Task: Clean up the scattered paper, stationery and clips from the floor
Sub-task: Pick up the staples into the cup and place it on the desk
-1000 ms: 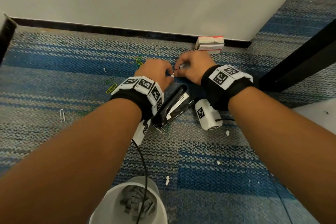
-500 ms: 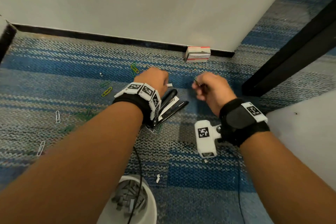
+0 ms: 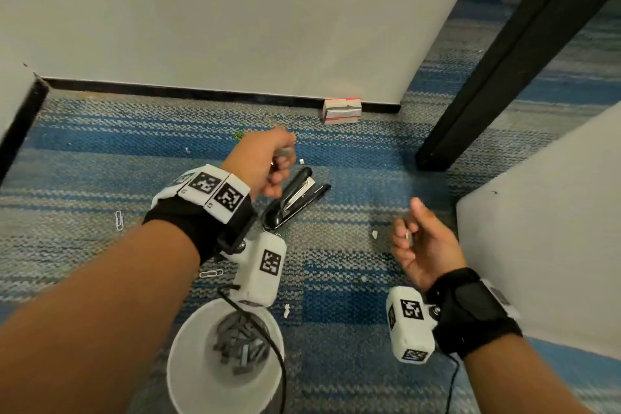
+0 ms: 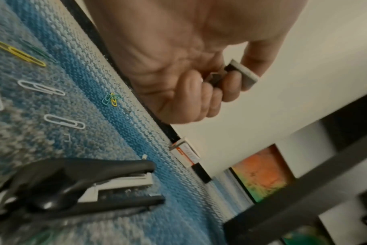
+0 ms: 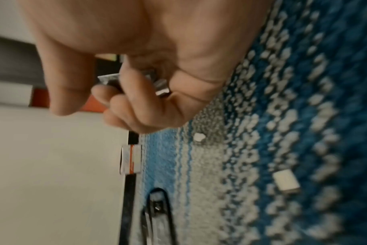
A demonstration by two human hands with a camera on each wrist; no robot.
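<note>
Over the white cup: staple strips gripped in both curled fists.

Could spill from left hand at 11 o'clock or right hand at 2 o'clock, vanishing into striped blue carpet beside stapler, paper clips, box against white wall.

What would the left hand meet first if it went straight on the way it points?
Probably the small box at the foot of the wall. The left hand, gripping staples, points toward it; if it passes over, the wall comes first. Height is unclear.
</note>
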